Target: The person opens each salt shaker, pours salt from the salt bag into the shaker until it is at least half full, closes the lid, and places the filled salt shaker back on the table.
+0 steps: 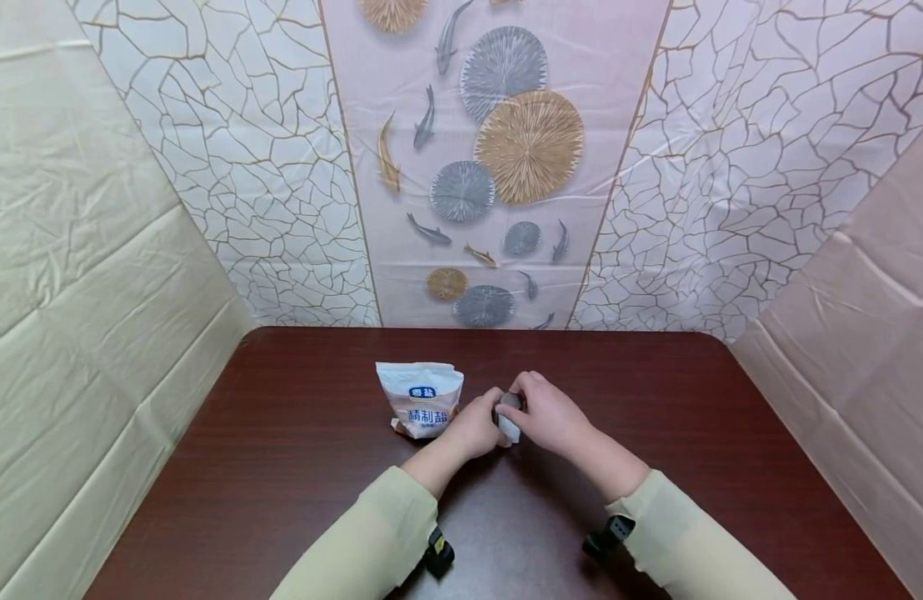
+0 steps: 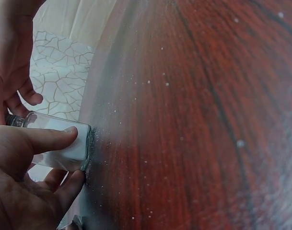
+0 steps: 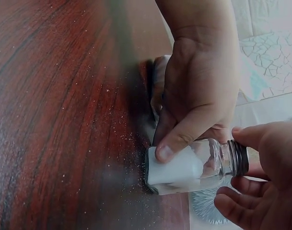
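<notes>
A small clear glass bottle (image 3: 177, 167), partly filled with white, salt-like grains, stands upright on the table near its middle. My left hand (image 1: 472, 427) grips the bottle's body, its thumb pressed along the glass in both wrist views. At the top sits a dark ridged cap (image 3: 238, 157), which my right hand (image 1: 555, 417) pinches between thumb and fingers. Other fingers of the right hand are bent beside the bottle's neck. Just left of the left hand, a printed pouch (image 1: 422, 400) stands upright, its lower right side partly behind that hand.
Fine white grains (image 3: 119, 132) are scattered over the dark reddish-brown table (image 1: 296, 467) around the bottle's base. A patterned cloth (image 1: 461, 250) hangs behind the table's far edge. Pale cloth walls (image 1: 94, 333) enclose the left and right sides.
</notes>
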Tool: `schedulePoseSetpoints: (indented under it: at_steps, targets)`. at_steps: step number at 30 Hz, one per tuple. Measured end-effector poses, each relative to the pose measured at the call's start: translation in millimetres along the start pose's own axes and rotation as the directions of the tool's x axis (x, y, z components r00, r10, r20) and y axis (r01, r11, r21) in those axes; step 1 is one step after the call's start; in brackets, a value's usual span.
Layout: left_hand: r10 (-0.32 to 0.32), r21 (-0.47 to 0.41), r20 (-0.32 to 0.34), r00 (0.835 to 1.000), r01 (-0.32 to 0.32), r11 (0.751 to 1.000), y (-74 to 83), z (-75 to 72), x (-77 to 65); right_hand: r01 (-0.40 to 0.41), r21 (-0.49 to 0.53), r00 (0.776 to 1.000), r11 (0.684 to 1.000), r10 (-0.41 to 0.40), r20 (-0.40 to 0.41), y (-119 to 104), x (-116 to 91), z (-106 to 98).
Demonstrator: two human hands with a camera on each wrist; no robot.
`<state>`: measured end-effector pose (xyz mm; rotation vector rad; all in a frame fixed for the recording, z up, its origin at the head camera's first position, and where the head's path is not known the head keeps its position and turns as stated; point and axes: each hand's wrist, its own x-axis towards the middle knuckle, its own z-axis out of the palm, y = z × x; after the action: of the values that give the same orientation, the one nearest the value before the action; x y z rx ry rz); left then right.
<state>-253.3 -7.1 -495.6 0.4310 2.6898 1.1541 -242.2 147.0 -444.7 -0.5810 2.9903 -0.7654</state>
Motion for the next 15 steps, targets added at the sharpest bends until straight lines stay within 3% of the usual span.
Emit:
schedulePoseSetpoints:
  at_steps: [8, 15]
  targets:
    - [-0.008, -0.006, 0.006, 1.0, 0.008, 1.0, 1.9, -1.3, -1.1, -0.078, 0.014, 0.997, 0.997, 0.077, 0.018, -2.7, -0.4, -0.6]
    - [-0.04, 0.009, 0.023, 0.999, 0.04, 0.999, 1.5, -0.7, -1.5, -0.065, -0.007, 0.998, 0.998, 0.065, 0.012, 2.4, -3.2, 2.5]
